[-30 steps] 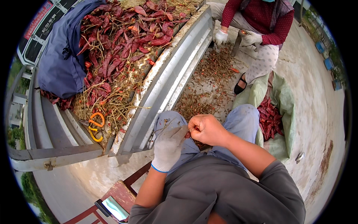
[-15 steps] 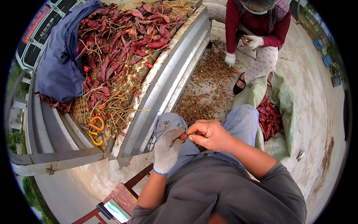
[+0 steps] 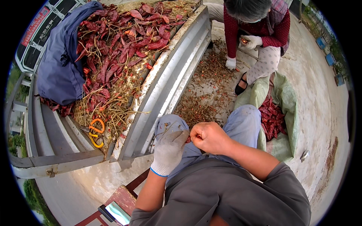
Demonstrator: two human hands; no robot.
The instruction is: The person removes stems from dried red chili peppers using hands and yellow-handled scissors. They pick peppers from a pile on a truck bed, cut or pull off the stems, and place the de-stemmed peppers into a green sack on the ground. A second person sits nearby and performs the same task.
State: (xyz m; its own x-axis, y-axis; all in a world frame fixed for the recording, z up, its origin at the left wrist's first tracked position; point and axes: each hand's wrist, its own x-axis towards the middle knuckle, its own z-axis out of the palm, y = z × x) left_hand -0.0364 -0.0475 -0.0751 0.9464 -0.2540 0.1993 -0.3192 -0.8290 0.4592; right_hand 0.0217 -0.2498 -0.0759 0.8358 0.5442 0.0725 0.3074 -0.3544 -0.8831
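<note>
In front of my knees, my left hand (image 3: 169, 148), in a pale knitted glove with a blue cuff edge, is closed on a dried red chili pepper (image 3: 188, 139), of which only a small end shows. Thin dry stems poke up above the glove. My bare right hand (image 3: 211, 137) is curled shut right against the glove's fingertips. A bit of red chili shows between its fingers; the rest of what it holds is hidden by the knuckles.
At left, a truck bed (image 3: 158, 94) carries a heap of dried red chilies (image 3: 124, 45), stems and a dark blue cloth (image 3: 62, 56). A green-white sack (image 3: 288, 101) of chilies stands at right. A gloved co-worker (image 3: 256, 34) crouches ahead, over scattered stems (image 3: 211, 75).
My right fingers have curled in from a loose pinch to a tighter fist against the left hand. My left glove has turned slightly, covering more of the pepper. The co-worker's head leans further into view.
</note>
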